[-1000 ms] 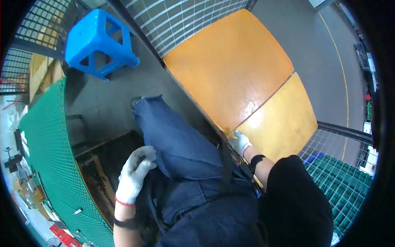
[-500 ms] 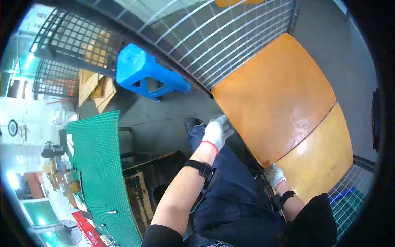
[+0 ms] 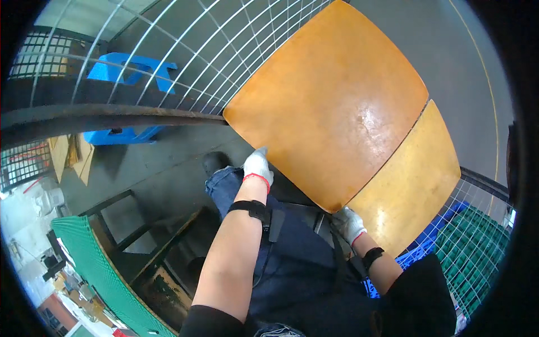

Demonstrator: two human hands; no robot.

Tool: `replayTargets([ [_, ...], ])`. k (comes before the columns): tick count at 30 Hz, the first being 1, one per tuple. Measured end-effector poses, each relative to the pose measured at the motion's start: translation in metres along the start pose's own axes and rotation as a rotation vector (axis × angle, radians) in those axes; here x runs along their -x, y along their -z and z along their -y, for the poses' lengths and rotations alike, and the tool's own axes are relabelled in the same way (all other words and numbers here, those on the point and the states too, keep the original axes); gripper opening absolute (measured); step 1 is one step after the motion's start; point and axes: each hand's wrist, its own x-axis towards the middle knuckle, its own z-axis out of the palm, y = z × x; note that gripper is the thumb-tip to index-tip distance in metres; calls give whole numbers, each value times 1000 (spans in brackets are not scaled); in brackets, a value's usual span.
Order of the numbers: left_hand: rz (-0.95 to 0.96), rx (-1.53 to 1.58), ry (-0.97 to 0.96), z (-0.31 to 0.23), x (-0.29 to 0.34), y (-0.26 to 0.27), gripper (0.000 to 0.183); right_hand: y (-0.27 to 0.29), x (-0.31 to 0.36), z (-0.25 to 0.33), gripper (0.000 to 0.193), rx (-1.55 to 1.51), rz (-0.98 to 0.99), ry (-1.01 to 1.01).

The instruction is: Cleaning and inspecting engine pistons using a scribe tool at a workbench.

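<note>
The orange board (image 3: 331, 101), upper centre, has the left hand (image 3: 259, 165) at its lower-left edge, the right hand (image 3: 350, 226) by its bottom corner — both grips unclear.

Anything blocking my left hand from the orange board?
Nothing visible: your left hand is right at the edge of the orange board. The wire mesh runs along the board's upper-left edge, clear of the hand.
</note>
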Motion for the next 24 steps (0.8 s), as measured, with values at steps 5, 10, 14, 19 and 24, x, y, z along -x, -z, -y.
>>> replayTargets([
  [5,-3,110,118,-12,-17,-9,68,3,2,0,45,48,48,65],
  [10,82,169,114,-14,-27,-6,68,-22,26,9,51,82,-4,32],
  [14,207,244,56,-4,-48,-1,55,-1,1,5,57,283,-60,121],
  [19,154,180,-47,-13,-35,11,47,-37,28,26,64,852,-224,199],
  [24,46,33,-150,-6,7,4,43,-3,20,36,57,338,-11,160],
])
